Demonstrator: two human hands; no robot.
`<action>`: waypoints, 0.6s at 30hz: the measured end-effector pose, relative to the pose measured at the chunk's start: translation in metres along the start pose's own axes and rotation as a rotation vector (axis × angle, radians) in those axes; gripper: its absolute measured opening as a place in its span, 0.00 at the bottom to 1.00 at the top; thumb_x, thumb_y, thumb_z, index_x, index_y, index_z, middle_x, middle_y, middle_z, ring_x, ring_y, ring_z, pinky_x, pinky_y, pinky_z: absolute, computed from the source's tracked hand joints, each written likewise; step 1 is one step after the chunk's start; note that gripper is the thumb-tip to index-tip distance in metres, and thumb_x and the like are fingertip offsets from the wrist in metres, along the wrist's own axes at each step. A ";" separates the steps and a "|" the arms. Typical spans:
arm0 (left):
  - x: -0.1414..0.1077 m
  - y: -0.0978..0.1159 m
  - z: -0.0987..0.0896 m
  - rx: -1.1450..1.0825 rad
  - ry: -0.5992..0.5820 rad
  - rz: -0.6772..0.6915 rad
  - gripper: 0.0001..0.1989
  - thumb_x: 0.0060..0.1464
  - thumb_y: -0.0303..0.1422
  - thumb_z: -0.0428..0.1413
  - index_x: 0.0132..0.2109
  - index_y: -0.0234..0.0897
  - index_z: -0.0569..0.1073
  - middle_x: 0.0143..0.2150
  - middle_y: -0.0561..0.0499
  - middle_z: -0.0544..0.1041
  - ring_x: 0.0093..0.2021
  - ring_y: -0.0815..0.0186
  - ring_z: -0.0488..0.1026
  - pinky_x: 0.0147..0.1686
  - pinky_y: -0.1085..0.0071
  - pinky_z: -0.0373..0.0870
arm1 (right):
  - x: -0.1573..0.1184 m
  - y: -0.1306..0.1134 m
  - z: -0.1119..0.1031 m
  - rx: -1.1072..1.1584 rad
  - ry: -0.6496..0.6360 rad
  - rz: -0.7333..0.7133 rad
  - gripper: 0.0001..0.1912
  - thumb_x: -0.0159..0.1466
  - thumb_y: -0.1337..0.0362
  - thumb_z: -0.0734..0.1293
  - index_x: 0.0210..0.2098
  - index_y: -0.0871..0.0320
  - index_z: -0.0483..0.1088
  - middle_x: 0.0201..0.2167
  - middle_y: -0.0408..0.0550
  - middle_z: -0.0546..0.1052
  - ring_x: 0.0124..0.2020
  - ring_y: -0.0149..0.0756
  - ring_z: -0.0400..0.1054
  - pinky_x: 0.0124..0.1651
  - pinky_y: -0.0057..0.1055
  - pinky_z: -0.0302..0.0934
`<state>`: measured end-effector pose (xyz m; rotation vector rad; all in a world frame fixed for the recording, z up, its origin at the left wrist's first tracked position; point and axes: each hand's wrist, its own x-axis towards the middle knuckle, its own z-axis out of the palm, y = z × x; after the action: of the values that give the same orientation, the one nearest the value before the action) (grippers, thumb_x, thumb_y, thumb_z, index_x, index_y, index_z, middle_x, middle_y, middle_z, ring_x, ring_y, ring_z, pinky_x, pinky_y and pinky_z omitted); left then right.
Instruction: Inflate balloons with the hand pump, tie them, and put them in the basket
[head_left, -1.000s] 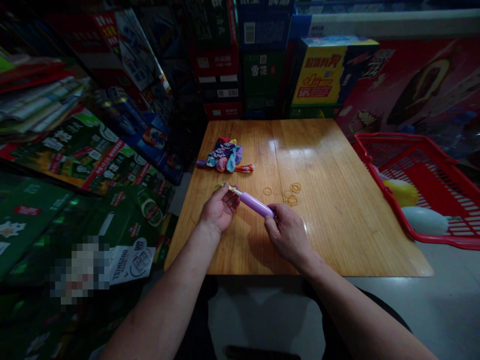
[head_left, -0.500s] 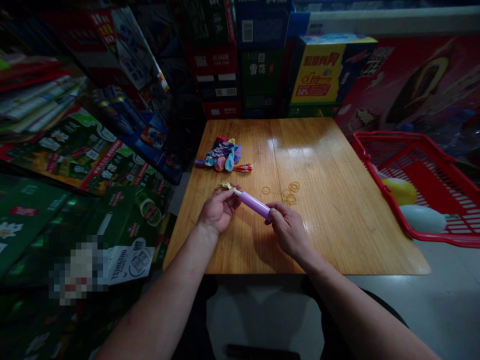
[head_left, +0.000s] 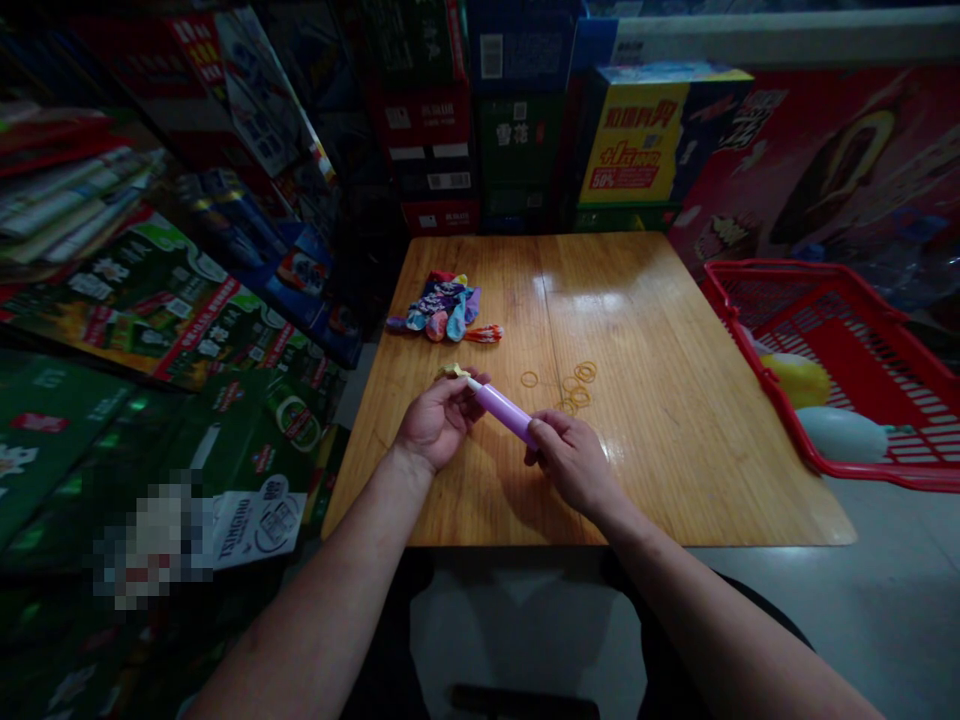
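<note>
A purple hand balloon pump (head_left: 504,412) with a white nozzle slants across the middle of the view above the wooden table. Its rear end is wrapped by my right hand (head_left: 571,458), which is closed. My left hand (head_left: 442,420) pinches a limp pale yellow balloon (head_left: 452,371) at the nozzle tip. Whether the balloon's neck fully covers the tip is hidden by my fingers. Beyond my left hand lies a pile of uninflated coloured balloons (head_left: 442,305). Several rubber bands (head_left: 579,385) lie to the right of the pump.
A red plastic basket (head_left: 825,275) stands at the table's right side, with inflated yellow (head_left: 795,382) and pale blue (head_left: 840,433) balloons inside. Stacked drink cartons (head_left: 517,150) rise behind the wooden table (head_left: 645,320), and more cartons (head_left: 247,430) crowd the left.
My right hand has shifted slightly left, closer to my left hand, and less of the pump shows between them. The pale yellow balloon stays limp at the nozzle.
</note>
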<state>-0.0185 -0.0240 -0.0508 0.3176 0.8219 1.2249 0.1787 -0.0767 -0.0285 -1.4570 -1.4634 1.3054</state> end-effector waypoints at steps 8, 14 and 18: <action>-0.002 -0.002 0.000 0.142 0.111 0.071 0.10 0.51 0.31 0.65 0.42 0.35 0.77 0.36 0.48 0.81 0.34 0.66 0.79 0.28 0.75 0.69 | 0.001 0.004 -0.001 0.007 0.043 0.020 0.13 0.67 0.58 0.61 0.32 0.58 0.72 0.24 0.46 0.76 0.22 0.31 0.66 0.27 0.27 0.57; 0.000 -0.010 -0.001 0.608 0.256 0.333 0.09 0.51 0.34 0.66 0.38 0.34 0.79 0.31 0.46 0.80 0.29 0.66 0.77 0.22 0.77 0.63 | 0.002 0.002 -0.001 -0.061 0.057 0.046 0.13 0.67 0.58 0.62 0.32 0.58 0.74 0.23 0.45 0.77 0.23 0.33 0.67 0.27 0.29 0.57; 0.001 -0.010 -0.004 0.668 0.285 0.425 0.09 0.49 0.33 0.68 0.35 0.34 0.79 0.28 0.48 0.79 0.27 0.67 0.76 0.22 0.78 0.64 | -0.001 -0.001 0.000 -0.123 0.072 0.017 0.13 0.67 0.58 0.62 0.34 0.58 0.75 0.23 0.45 0.77 0.25 0.34 0.70 0.30 0.30 0.58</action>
<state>-0.0140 -0.0269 -0.0604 0.9086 1.4618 1.3756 0.1783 -0.0775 -0.0275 -1.5820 -1.5101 1.1782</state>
